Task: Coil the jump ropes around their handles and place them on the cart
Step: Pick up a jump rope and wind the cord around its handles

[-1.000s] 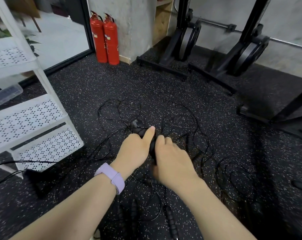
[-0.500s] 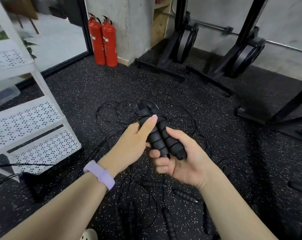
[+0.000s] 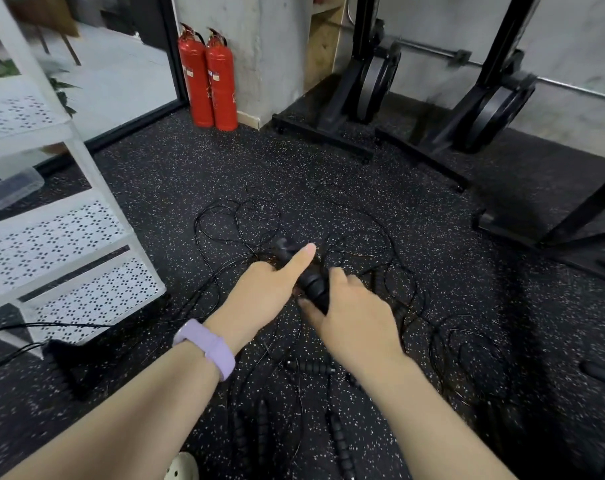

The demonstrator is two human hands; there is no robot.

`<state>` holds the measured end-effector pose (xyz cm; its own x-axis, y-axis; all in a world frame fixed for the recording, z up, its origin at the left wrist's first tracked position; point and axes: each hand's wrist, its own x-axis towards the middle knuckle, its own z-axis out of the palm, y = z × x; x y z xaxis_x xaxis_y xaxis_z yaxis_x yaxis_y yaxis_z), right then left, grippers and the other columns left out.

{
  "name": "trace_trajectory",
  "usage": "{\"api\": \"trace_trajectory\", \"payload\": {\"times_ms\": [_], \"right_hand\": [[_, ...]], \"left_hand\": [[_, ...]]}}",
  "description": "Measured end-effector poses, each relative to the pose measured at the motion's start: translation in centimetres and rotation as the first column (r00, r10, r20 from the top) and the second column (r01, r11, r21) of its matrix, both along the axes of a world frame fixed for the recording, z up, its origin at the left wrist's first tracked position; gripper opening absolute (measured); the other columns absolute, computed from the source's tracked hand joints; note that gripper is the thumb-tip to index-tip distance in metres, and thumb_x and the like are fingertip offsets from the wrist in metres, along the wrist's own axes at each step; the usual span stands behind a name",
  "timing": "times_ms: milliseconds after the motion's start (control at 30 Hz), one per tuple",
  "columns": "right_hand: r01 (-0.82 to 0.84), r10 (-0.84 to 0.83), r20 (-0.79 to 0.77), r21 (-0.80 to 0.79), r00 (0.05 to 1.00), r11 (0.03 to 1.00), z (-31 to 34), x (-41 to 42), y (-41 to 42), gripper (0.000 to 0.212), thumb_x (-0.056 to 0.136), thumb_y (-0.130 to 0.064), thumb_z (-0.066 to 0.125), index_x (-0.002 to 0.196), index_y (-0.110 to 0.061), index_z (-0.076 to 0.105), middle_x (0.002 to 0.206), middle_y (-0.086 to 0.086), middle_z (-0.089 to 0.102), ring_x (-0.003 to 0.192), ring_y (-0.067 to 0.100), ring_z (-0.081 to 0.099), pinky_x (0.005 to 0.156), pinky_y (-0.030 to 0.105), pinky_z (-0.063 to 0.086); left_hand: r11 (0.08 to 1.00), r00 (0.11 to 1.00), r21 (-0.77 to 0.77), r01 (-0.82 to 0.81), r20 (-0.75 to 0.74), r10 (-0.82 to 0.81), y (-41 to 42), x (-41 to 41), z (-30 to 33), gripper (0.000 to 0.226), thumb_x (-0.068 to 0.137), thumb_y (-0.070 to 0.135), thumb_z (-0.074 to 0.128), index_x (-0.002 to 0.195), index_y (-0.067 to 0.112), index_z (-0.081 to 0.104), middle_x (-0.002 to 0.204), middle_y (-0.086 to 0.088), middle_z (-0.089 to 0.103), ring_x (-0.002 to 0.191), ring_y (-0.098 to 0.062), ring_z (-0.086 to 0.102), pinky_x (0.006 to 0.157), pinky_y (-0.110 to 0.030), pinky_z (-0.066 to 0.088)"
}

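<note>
A pair of black ribbed jump rope handles (image 3: 313, 284) lies side by side between my hands, low over the floor. My left hand (image 3: 264, 294) grips them from the left, its thumb stretched along their upper part. My right hand (image 3: 358, 322), palm down, grips their lower end. Thin black rope (image 3: 231, 223) trails from the handles into a tangle of loops on the speckled floor. More ribbed handles (image 3: 311, 367) lie loose below my hands. The white perforated cart (image 3: 62, 233) stands at the left.
Two red fire extinguishers (image 3: 207, 77) stand against a concrete pillar at the back. Black rack frames with weight plates (image 3: 373, 81) line the back and right. A black object with cords (image 3: 76, 355) lies by the cart's foot. A light shoe (image 3: 183, 469) shows at the bottom.
Half a second ago the handles were lifted with my right palm turned up. Now my right hand has rolled palm down and the handles sit lower, closer to the floor.
</note>
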<state>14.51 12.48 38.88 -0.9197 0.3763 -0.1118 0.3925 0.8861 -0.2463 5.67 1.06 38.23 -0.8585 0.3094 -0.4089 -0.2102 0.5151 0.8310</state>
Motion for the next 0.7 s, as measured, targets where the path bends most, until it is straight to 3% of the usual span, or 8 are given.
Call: {"api": "trace_trajectory", "payload": {"times_ms": [133, 233, 300, 367, 433, 500, 600, 700], "right_hand": [[-0.069, 0.071, -0.040, 0.042, 0.997, 0.997, 0.0, 0.0, -1.8, 0.071, 0.087, -0.070, 0.062, 0.134, -0.022, 0.039, 0.122, -0.001, 0.052, 0.111, 0.023, 0.058, 0.082, 0.038, 0.049], [-0.025, -0.008, -0.087, -0.369, 0.996, 0.929, 0.9, 0.2, -0.9, 0.056, 0.083, -0.073, 0.063, 0.118, -0.031, 0.051, 0.110, -0.011, 0.061, 0.097, 0.012, 0.063, 0.081, 0.033, 0.055], [0.065, -0.179, -0.071, -0.754, 0.981, 0.654, 1.3, 0.0, 0.6, 0.047, 0.091, -0.067, 0.061, 0.113, -0.026, 0.062, 0.106, -0.004, 0.073, 0.094, 0.015, 0.071, 0.084, 0.035, 0.060], [0.113, -0.188, 0.074, -0.973, 0.979, 0.203, 1.6, -0.2, 2.1, 0.057, 0.099, -0.062, 0.051, 0.124, -0.014, 0.068, 0.115, 0.016, 0.075, 0.098, 0.034, 0.074, 0.093, 0.048, 0.060], [0.169, -0.011, 0.175, -0.966, 0.985, -0.197, 2.1, 0.2, 3.0, 0.067, 0.100, -0.062, 0.043, 0.132, -0.008, 0.066, 0.117, 0.025, 0.070, 0.094, 0.038, 0.071, 0.087, 0.047, 0.060], [0.195, 0.097, 0.170, -0.905, 0.981, -0.379, 2.3, 0.5, 3.2, 0.070, 0.097, -0.063, 0.045, 0.125, -0.004, 0.069, 0.103, 0.019, 0.066, 0.078, 0.027, 0.065, 0.072, 0.037, 0.057], [0.108, 0.043, 0.099, -0.934, 0.994, -0.341, 2.1, 0.4, 3.1, 0.057, 0.096, -0.059, 0.052, 0.110, -0.008, 0.074, 0.081, 0.005, 0.054, 0.058, 0.013, 0.044, 0.055, 0.026, 0.038], [0.012, -0.121, 0.008, -0.999, 0.993, 0.038, 2.0, 0.3, 3.1, 0.044, 0.099, -0.052, 0.058, 0.107, -0.011, 0.072, 0.077, 0.004, 0.056, 0.056, 0.014, 0.043, 0.054, 0.028, 0.036]], "left_hand": [[0.989, 0.989, 0.052, -0.138, -0.041, 0.140, -0.5, -0.1, -0.1, 0.059, 0.092, 0.058, 0.059, 0.052, 0.016, 0.048, 0.034, 0.010, 0.040, 0.041, -0.016, 0.040, 0.048, -0.030, 0.028], [0.992, 0.990, 0.083, -0.098, -0.095, 0.106, -1.1, -0.9, -0.1, 0.054, 0.094, 0.054, 0.060, 0.058, 0.015, 0.051, 0.044, 0.005, 0.043, 0.046, -0.017, 0.039, 0.051, -0.032, 0.028], [0.987, 0.995, 0.163, -0.004, -0.095, 0.020, -1.4, -1.1, 0.1, 0.052, 0.095, 0.056, 0.058, 0.065, 0.015, 0.049, 0.049, 0.005, 0.039, 0.046, -0.015, 0.033, 0.052, -0.033, 0.024], [0.951, 0.997, 0.301, 0.073, -0.034, -0.066, -1.3, -0.8, 0.5, 0.045, 0.097, 0.055, 0.056, 0.074, 0.017, 0.051, 0.052, 0.006, 0.036, 0.047, -0.013, 0.028, 0.050, -0.031, 0.021], [0.909, 0.992, 0.401, 0.116, -0.007, -0.123, -1.1, -0.4, 1.1, 0.039, 0.098, 0.052, 0.054, 0.080, 0.017, 0.056, 0.056, 0.005, 0.040, 0.052, -0.014, 0.031, 0.047, -0.027, 0.023], [0.884, 0.986, 0.440, 0.157, -0.023, -0.164, -1.0, -0.1, 1.7, 0.039, 0.098, 0.052, 0.053, 0.089, 0.015, 0.061, 0.066, -0.004, 0.046, 0.061, -0.019, 0.039, 0.050, -0.024, 0.028], [0.853, 0.980, 0.494, 0.169, 0.008, -0.198, -1.1, -0.1, 2.3, 0.042, 0.095, 0.056, 0.053, 0.077, 0.019, 0.054, 0.062, 0.003, 0.044, 0.053, -0.013, 0.031, 0.047, -0.023, 0.022], [0.950, 0.976, 0.231, 0.209, -0.110, -0.188, -1.4, -0.5, 2.0, 0.062, 0.089, 0.073, 0.047, 0.066, 0.016, 0.057, 0.054, 0.006, 0.046, 0.043, -0.010, 0.036, 0.047, -0.026, 0.029]]}}
